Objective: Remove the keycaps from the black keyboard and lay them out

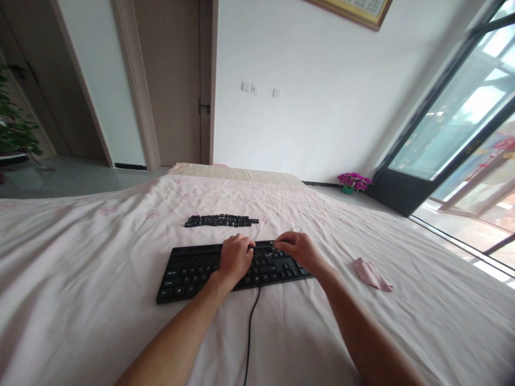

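Note:
A black keyboard (189, 272) lies on the cloth-covered surface, its cable side toward me. Some of its key places, mostly toward the far rows, look bare of caps. Across its middle rests my left hand (236, 256), fingers bent and closed on the far part of the keyboard. My right hand (300, 249) is over the right part, thumb and forefinger pinched together just above the keys. What sits in that pinch is too small to make out. Beyond the keyboard, black keycaps (221, 220) are laid out in close rows.
A pink cloth (372, 274) lies to the right of the keyboard. Behind my right hand is a small thin wire-like or clear item (296, 229). The keyboard's black cable (250, 327) runs toward me over the wrinkled pale bedsheet (100, 279). Purple flowers (354, 181) stand on the floor beyond.

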Demonstrator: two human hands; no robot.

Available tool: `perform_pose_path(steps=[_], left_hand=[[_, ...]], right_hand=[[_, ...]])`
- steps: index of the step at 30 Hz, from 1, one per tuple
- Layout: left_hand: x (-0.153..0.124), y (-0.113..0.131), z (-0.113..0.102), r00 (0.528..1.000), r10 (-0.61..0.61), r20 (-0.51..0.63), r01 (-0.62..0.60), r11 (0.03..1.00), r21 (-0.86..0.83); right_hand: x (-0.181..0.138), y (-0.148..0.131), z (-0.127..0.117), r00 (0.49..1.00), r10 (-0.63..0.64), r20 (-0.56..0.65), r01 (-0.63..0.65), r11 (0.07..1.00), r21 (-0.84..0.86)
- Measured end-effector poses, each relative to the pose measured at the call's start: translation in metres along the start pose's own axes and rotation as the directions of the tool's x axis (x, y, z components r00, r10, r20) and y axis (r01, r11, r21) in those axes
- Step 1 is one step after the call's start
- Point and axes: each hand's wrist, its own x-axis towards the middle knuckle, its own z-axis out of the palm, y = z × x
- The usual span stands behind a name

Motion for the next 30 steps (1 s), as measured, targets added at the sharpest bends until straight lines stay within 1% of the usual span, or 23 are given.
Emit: perform_pose_path(steps=[3,6,11,15,18,20,23,24,26,30], left_hand=[[0.000,0.002,-0.001,1.000,0.009,0.006,-0.009,1.000,0.004],[0.000,0.003,-0.001,1.000,0.021,0.009,-0.021,1.000,0.001],[0.000,0.004,-0.002,0.999,0.022,0.024,-0.022,1.000,0.000],[0.000,0.004,-0.002,0.999,0.029,0.036,-0.029,1.000,0.003],[0.000,0.004,-0.002,0.999,0.043,0.026,-0.043,0.999,0.012],[0.000,0.004,-0.001,0.998,0.057,0.021,-0.057,0.998,0.017],[-0.001,0.006,-0.001,0.996,0.086,0.015,-0.087,0.996,0.023],[-0.001,0.006,-0.001,0.996,0.093,0.015,-0.093,0.995,0.027],[-0.002,0.008,-0.001,0.995,0.095,0.025,-0.095,0.995,0.033],[-0.002,0.010,-0.005,0.993,0.103,0.057,-0.104,0.994,0.019]], right_hand=[[-0.002,0.001,0.001,0.999,0.025,0.037,-0.027,0.998,0.055],[-0.003,0.002,0.004,0.999,0.017,0.046,-0.021,0.995,0.102],[-0.004,0.005,0.008,0.999,-0.019,0.034,0.014,0.987,0.158],[-0.006,0.010,0.013,1.000,-0.021,-0.007,0.022,0.988,0.151],[-0.010,0.008,0.016,0.999,-0.038,-0.026,0.041,0.987,0.158],[-0.012,0.003,0.017,0.996,-0.091,-0.018,0.093,0.987,0.128],[-0.015,-0.008,0.018,0.973,-0.221,0.063,0.221,0.975,0.005],[-0.015,-0.010,0.019,0.966,-0.246,0.083,0.250,0.968,-0.030],[-0.013,-0.010,0.021,0.966,-0.249,0.074,0.253,0.966,-0.055],[-0.009,0.001,0.023,0.981,-0.193,0.003,0.193,0.981,-0.005]])
